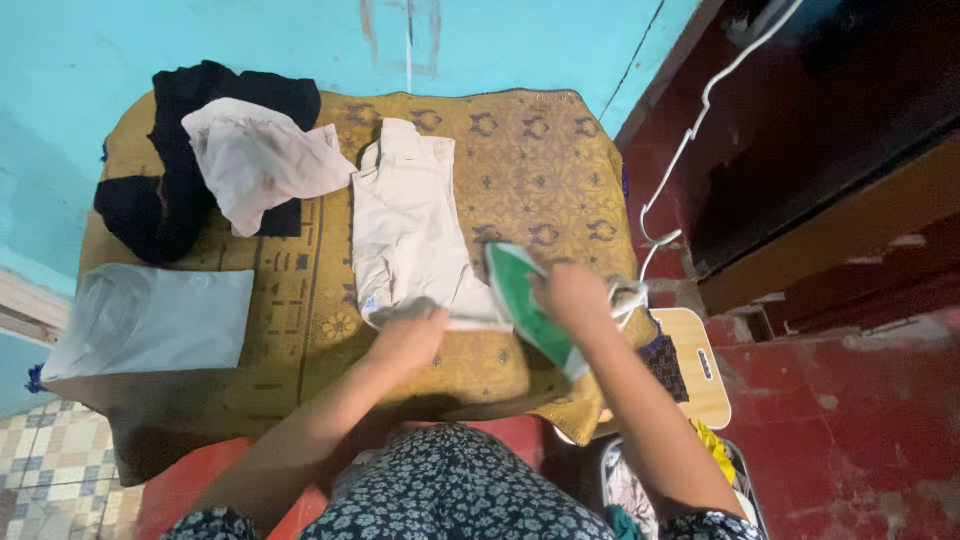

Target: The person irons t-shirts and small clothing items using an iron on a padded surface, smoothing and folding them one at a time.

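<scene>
Gripping a green iron (528, 308), the right hand (572, 297) sits beside the left hand (412, 335), which presses flat and unclenched on a cream garment (408, 230). Beneath both lies a table (540, 160) under patterned mustard cloth, turquoise wall beyond, red floor (860, 400) rightward.

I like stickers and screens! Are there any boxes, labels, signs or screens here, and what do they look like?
No boxes, signs or screens show.
Small blue tag: on the cream garment, near its lower left edge, beside the left hand; too small to tell more.
</scene>
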